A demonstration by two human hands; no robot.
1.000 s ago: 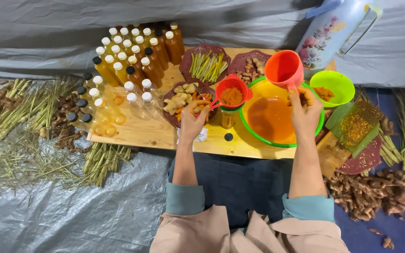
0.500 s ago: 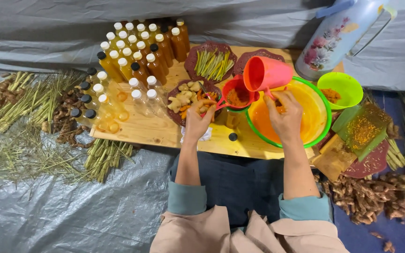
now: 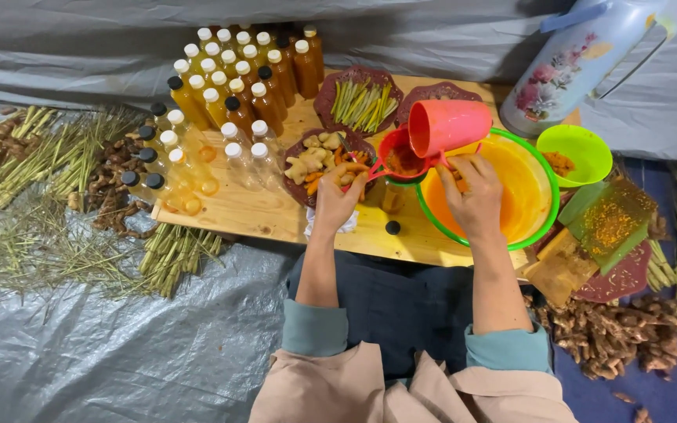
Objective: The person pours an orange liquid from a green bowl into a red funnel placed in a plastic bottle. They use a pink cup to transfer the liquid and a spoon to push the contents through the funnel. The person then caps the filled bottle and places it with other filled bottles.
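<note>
In the head view, the right hand (image 3: 476, 196) is closed on the handle of an orange cup (image 3: 448, 125), which lies tipped on its side, its long axis running left to right and its mouth turned left toward a red strainer (image 3: 403, 157). The strainer sits just left of the cup, over the left rim of a big green-rimmed basin (image 3: 538, 227) holding orange liquid. The left hand (image 3: 337, 200) grips the strainer's handle, which runs down-left from the strainer toward that hand; so the left hand is the nearer one to the strainer, the right to the cup. What is under the strainer is partly hidden; a small bottle seems to stand there, but I cannot tell surely. Left of the basin lies a dark plate (image 3: 307, 149) of cut roots, and beyond it a cluster of capped bottles (image 3: 237, 86), some amber, some empty. Behind the basin stands a flowered jug (image 3: 573, 63); to its right sits a small green bowl (image 3: 577, 153). A black cap (image 3: 392, 228) lies on the board (image 3: 260, 215) just left of the basin.
</note>
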